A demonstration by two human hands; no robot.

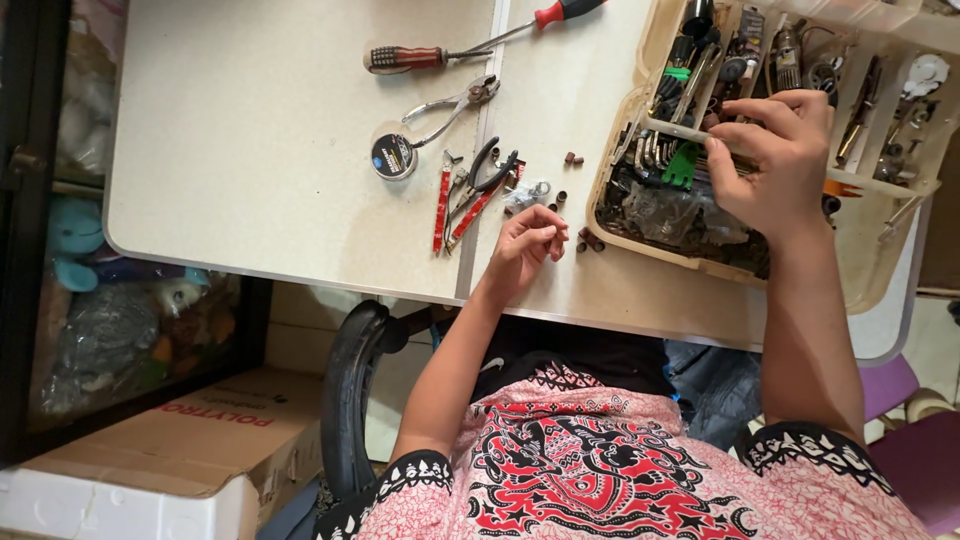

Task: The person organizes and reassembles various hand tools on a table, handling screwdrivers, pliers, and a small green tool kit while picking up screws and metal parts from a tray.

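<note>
- Reaching into the compartmented tool box (700, 255), the right hand (775, 160) curls its fingers over the box's contents beside a green hex-key holder (682, 165); what it pinches I cannot tell.
- The left hand (527, 243) rests on the worktop (250, 150), fingers curled, nothing visibly gripped.
- Small brown cylinders (590, 240) lie at its 3 o'clock; red-handled pliers (480, 195) at 10 o'clock.

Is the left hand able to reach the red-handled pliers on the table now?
Probably yes. The left hand rests on the table just beside the red-handled pliers, and only a few small loose parts lie between them, so nothing blocks it.
</note>
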